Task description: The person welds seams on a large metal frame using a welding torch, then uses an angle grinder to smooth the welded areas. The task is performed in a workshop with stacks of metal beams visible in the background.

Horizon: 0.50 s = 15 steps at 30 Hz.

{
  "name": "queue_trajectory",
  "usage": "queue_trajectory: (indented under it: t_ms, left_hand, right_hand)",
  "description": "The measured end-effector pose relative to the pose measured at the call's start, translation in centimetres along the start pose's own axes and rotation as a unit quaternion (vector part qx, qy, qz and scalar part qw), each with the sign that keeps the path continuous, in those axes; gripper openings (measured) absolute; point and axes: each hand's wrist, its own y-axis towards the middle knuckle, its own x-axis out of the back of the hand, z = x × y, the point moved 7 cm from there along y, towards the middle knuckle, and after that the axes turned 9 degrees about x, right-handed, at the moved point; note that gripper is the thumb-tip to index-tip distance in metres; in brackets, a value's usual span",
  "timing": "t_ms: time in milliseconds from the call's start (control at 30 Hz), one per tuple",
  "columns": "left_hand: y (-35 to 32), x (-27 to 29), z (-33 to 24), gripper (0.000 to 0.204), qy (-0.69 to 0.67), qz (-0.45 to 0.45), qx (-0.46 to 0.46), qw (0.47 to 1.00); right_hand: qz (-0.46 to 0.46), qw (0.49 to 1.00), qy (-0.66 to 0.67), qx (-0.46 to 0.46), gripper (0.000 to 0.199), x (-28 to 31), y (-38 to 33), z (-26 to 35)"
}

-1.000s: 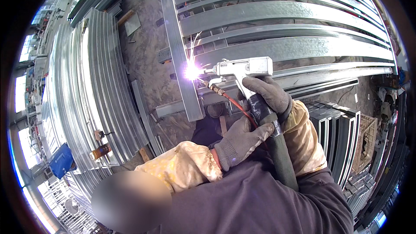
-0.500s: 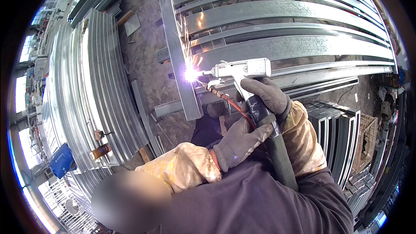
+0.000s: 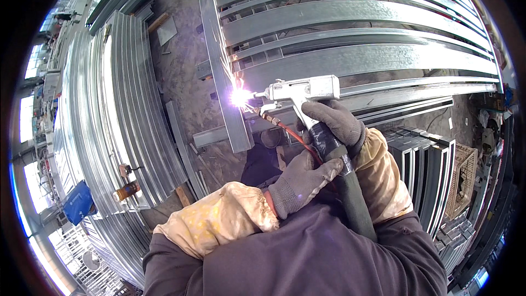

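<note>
My right hand (image 3: 337,123), in a grey glove, is closed around the grip of a pale welding gun (image 3: 307,89). A bright violet-white glare with sparks burns at its nozzle, on an upright metal bar (image 3: 219,60) at the frame's left end. Lower down, my gloved left hand (image 3: 301,181) is closed around the gun's thick dark hose (image 3: 353,203), just below the black-taped part. A thin red tube (image 3: 296,136) runs from near my left hand up to a brass fitting beside the nozzle. The glare hides the contact spot.
Long parallel metal bars (image 3: 350,13) stretch right from the upright bar. At left lies a stack of long metal profiles (image 3: 126,104), with a brown cylindrical object (image 3: 127,191) on it and a blue bag (image 3: 78,204) beside it. More profiles (image 3: 422,170) and a wicker-like crate (image 3: 463,178) stand at right.
The gun has shifted very slightly left, and its sparks reach less far up. A blurred round patch at lower left is gone, showing my left sleeve. Both hands keep their hold.
</note>
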Motion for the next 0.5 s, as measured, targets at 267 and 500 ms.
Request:
queue_trajectory:
  t_ms: [267,500]
  left_hand:
    - [0.5,0.5,1.0,0.018,0.026,0.023,0.026,0.999]
    - [0.2,-0.4,-0.1,0.030,0.075,0.010,0.026,0.997]
  right_hand:
    - [0.025,1.000,-0.002,0.002,0.037,-0.7,-0.4,0.7]
    - [0.048,0.990,-0.097,0.093,0.034,0.5,0.2,0.5]
